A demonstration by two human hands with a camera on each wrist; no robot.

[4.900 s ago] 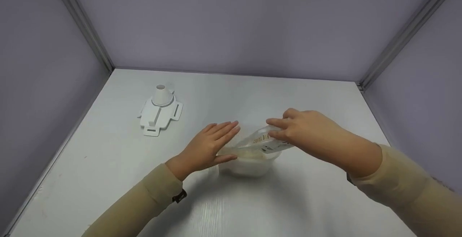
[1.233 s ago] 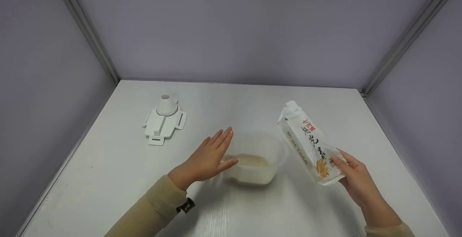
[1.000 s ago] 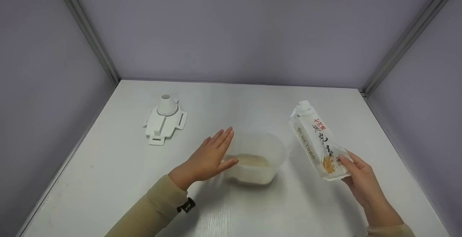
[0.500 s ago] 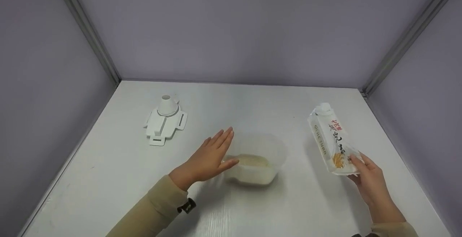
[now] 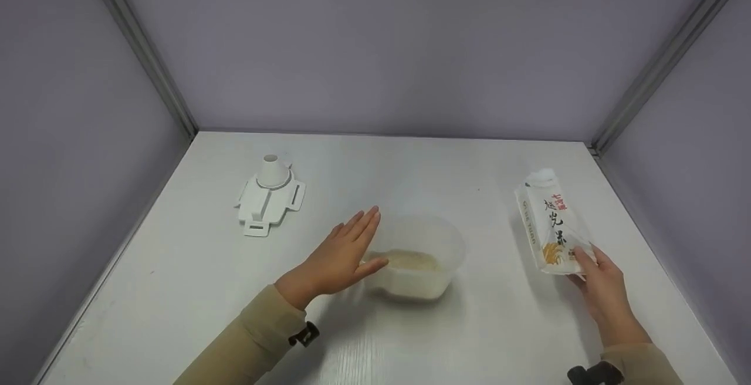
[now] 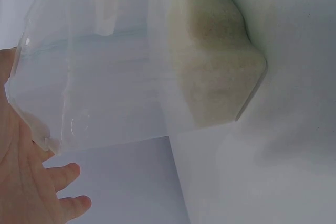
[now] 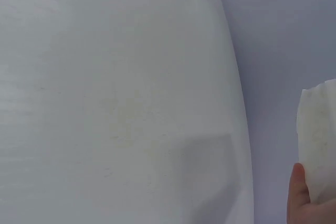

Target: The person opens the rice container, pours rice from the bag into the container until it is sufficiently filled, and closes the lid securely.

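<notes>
A: From the head view, the left hand point(image 5: 337, 256) lies with fingers straight and together against the left wall of the clear plastic tub point(image 5: 418, 256), thumb at its near-left rim. The tub sits near the middle of the white bench point(image 5: 193, 291) with a low layer of rice point(image 5: 410, 260) inside.

B: And the right side?

A: The right hand point(image 5: 604, 282) holds the near bottom corner of the rice bag point(image 5: 548, 220), thumb on its front. The bag stands tilted at the right of the bench, well apart from the tub. The other fingers are hidden behind the bag. A white plastic part with a small cone point(image 5: 270, 194) lies far left.

B: What does the left wrist view give?

A: The tub point(image 6: 94, 72) fills it, turned sideways, with the rice point(image 6: 215, 66) heaped at one end. Only the palm and two fingertips point(image 6: 68, 174) show at the lower left edge, relaxed, the palm touching the tub's rim. The rest of the hand is cut off.

B: The right wrist view?

A: Mostly bare bench point(image 7: 115, 103). At the right edge a slice of the bag point(image 7: 318, 140) shows, with one fingertip point(image 7: 297, 187) against it. The grip itself is out of frame, so it can't be read there. A scrap of something pale at the top edge is too cut off to name.
</notes>
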